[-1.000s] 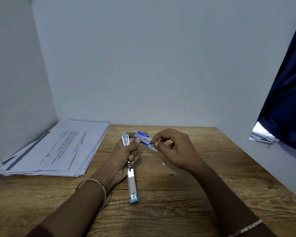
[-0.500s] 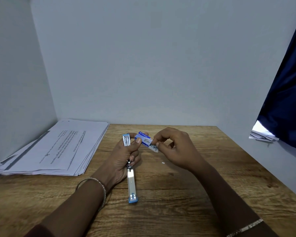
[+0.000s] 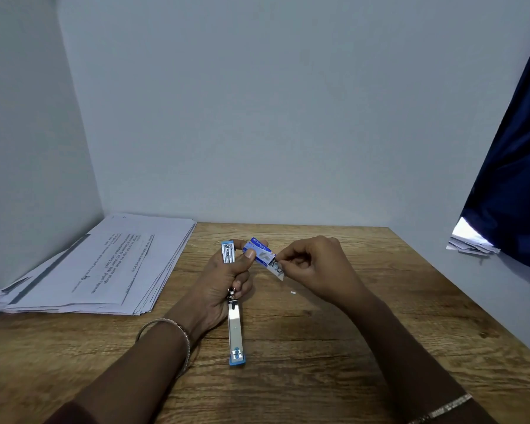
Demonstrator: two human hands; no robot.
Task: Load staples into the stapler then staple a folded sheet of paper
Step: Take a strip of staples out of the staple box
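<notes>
A blue and silver stapler [image 3: 235,328] lies swung fully open along the wooden table [image 3: 334,347], one end raised in my left hand [image 3: 224,283]. That hand grips the stapler's far half and also pinches a small blue staple box [image 3: 258,250] between thumb and fingers. My right hand [image 3: 312,267] pinches the box's open white end flap [image 3: 276,268] with thumb and forefinger. A stack of printed paper sheets [image 3: 104,264] lies at the table's left. Any staples inside the box are hidden.
Grey walls close the table at the back and left. A dark blue curtain [image 3: 511,179] hangs at the right over a small pile of papers [image 3: 468,244] on a ledge. A tiny white scrap [image 3: 293,292] lies on the wood near my right hand.
My right fingers have worked slightly at the box's end flap; the hands and stapler otherwise stay in place.
</notes>
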